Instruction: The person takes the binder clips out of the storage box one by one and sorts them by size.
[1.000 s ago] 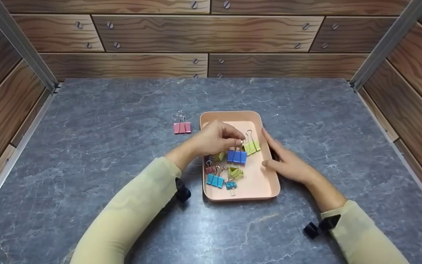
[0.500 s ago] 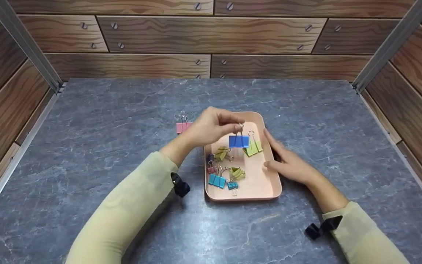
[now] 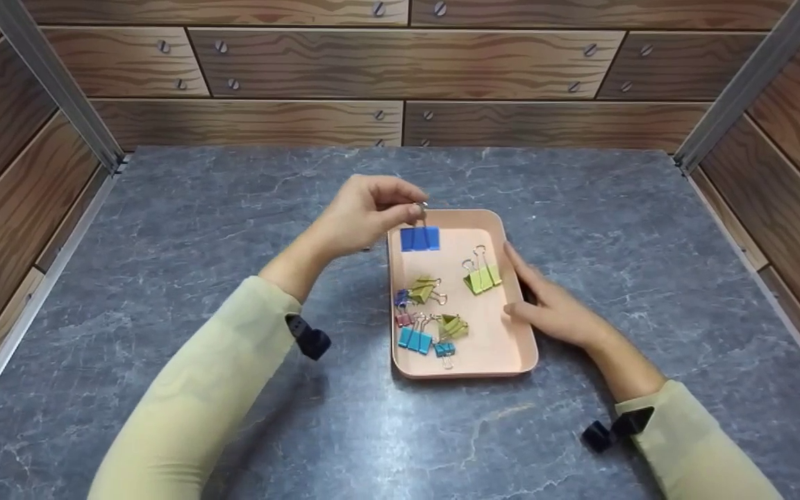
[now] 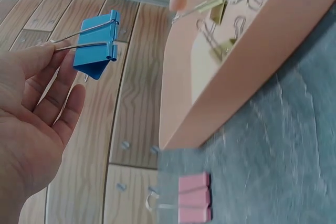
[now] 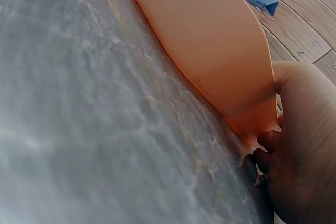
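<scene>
My left hand (image 3: 365, 215) pinches the wire handle of a large blue binder clip (image 3: 419, 239), which hangs above the far left part of the pink tray (image 3: 466, 373). In the left wrist view the clip (image 4: 97, 45) dangles from thumb and fingers. My right hand (image 3: 556, 309) grips the tray's right wall, thumb over the rim and fingers outside. Inside the tray lie a lime green binder clip (image 3: 483, 279), olive green clips (image 3: 425, 290), a light blue clip (image 3: 415, 340), a small teal clip (image 3: 444, 349), a small pink clip (image 3: 404, 318) and a small dark blue clip (image 3: 401, 298).
A large pink binder clip (image 4: 194, 198) lies on the grey marbled table (image 3: 233, 208) left of the tray; my left hand and forearm hide it in the head view. Wood-patterned panels (image 3: 400, 62) and metal frame posts (image 3: 53, 83) border the table.
My left hand has lifted the blue binder clip from among the others and carried it up and leftward. The right hand stays on the tray wall.
</scene>
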